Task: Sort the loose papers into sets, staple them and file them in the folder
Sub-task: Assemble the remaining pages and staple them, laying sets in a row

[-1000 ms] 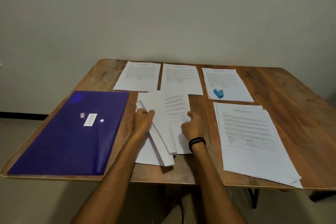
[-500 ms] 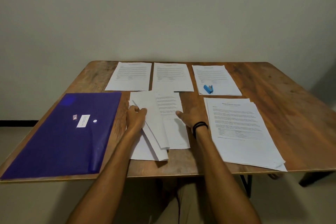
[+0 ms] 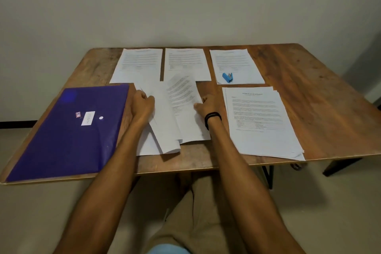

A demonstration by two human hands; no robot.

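Observation:
A loose pile of white papers (image 3: 165, 130) lies in the middle of the wooden table (image 3: 321, 97). My left hand (image 3: 143, 105) grips the turned-over blank sheets at the pile's left side. My right hand (image 3: 207, 104) pinches the right edge of a printed sheet (image 3: 182, 93) that bows upward. A purple folder (image 3: 68, 132) lies shut at the left. Three sorted sheets sit along the back: left sheet (image 3: 140, 64), middle sheet (image 3: 185, 62), right sheet (image 3: 237, 64). A small blue stapler (image 3: 227, 77) rests on the right one.
A thicker stack of printed pages (image 3: 261, 119) lies at the right front, its corner overhanging the table's front edge. Bare wood shows at the far right. A plain wall stands behind the table. My knees are under the front edge.
The camera pulled back and tilted down. My right hand went from lying flat on the printed sheet to pinching its right edge, and the sheet now curls up. My left hand stayed on the pile.

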